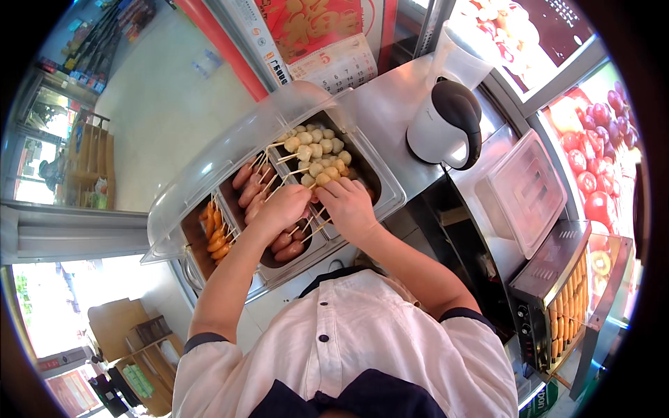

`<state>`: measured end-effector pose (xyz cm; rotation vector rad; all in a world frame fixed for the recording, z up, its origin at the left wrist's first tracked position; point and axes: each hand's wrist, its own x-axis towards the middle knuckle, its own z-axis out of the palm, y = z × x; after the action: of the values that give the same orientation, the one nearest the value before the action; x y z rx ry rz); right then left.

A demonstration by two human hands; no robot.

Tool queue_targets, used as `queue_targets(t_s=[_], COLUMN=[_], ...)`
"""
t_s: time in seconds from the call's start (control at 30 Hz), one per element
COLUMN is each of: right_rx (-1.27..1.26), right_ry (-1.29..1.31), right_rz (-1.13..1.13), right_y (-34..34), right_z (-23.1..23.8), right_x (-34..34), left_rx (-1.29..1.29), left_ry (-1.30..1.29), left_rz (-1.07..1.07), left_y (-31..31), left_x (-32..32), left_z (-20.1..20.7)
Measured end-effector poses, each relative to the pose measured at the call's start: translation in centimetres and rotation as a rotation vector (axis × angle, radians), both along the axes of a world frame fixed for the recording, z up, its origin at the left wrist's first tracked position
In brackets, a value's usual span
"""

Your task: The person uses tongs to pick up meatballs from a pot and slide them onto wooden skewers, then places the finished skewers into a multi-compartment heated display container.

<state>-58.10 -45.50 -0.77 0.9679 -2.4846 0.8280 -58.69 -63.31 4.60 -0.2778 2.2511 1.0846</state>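
1. Two-handed: had left hand (289,205) and right hand (348,207) curled close together; couldn't tell grasp.
2. Saw ball skewers (317,150) and sausage skewers (289,251) in steel tray (391,191).
3. Judged light, soft, slippery; best gripped by sticks.

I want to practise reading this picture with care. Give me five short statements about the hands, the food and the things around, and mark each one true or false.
1. The left hand and the right hand are both over the food trays. True.
2. The kettle stands to the left of the food trays. False: the white kettle stands to their right.
3. The pale balls lie in the rightmost tray. True.
4. The orange sausages share a tray with the pale balls. False: the orange sausages lie in the leftmost tray.
5. The person's shirt is pale with dark sleeve edges. True.
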Motion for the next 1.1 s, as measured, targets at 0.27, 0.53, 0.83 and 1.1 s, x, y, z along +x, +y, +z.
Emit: queue_targets(t_s=[0.27, 0.53, 0.83, 1.1], right_rx=[-0.04, 0.08, -0.24, -0.38], right_ry=[0.084, -0.031, -0.164, -0.32], right_rz=[0.187, 0.125, -0.205, -0.59], right_y=[2.6, 2.3, 3.6, 8.9], right_z=[0.5, -0.8, -0.1, -0.5], right_x=[1.0, 1.5, 4.9, 16.5], left_rx=[-0.118, -0.252, -0.32, -0.618], left_ry=[0.137, 0.229, 0.517, 0.415], left_rz=[-0.12, -0.22, 0.053, -0.372], left_y=[0.1, -0.7, -1.6, 0.1], left_x=[0.1, -0.6, 1.1, -0.8], left_z=[-0.7, -3.2, -4.6, -1.8])
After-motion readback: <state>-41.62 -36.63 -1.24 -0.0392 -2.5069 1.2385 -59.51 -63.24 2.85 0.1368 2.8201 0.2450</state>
